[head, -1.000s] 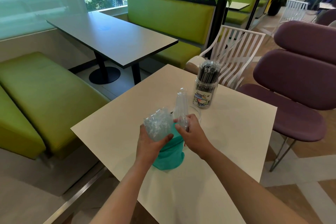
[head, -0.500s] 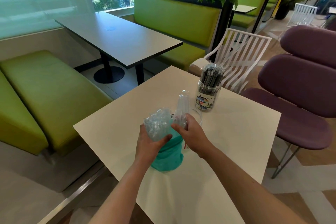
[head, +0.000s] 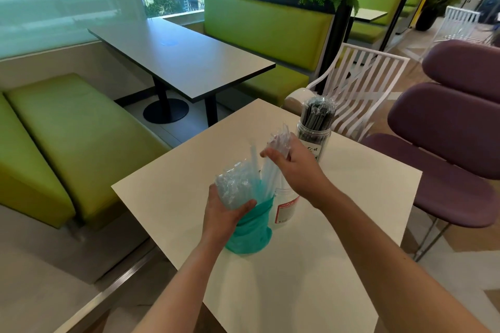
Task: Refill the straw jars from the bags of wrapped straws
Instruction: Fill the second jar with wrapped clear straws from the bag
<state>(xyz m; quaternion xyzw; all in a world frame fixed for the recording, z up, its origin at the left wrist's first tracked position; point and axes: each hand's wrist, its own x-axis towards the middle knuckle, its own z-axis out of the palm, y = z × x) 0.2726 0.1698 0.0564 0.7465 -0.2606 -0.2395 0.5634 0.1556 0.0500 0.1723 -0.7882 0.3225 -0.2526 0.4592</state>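
Two bare hands work over a pale square surface [head: 338,224], each with its own job. The left hand [head: 224,213] wraps its grip around the teal bag of wrapped straws [head: 250,227], thumb across the front, holding the bag upright with its crumpled clear top [head: 234,186] bunched open; this steadies the supply, so that straws can presumably be drawn out one-handed. The right hand [head: 292,167] has its grip closed on a bundle of clear-wrapped straws [head: 273,165], raised at a slant with the lower ends at the bag's mouth and the upper ends fanning out above the fingers. Just beside the bag, and touching or nearly touching it, stands a clear jar with a red-edged label [head: 285,208], directly under the right wrist; its contents cannot be made out, and it is judged to be the container being filled. Farther back on the surface stands a second labelled jar [head: 313,140], packed tight with dark wrapped straws [head: 319,113] that rise well above its rim, so it appears already full. Beyond the surface are a white slatted chair [head: 370,84], a purple chair [head: 454,127], green benches [head: 67,138] and a grey table [head: 184,59].
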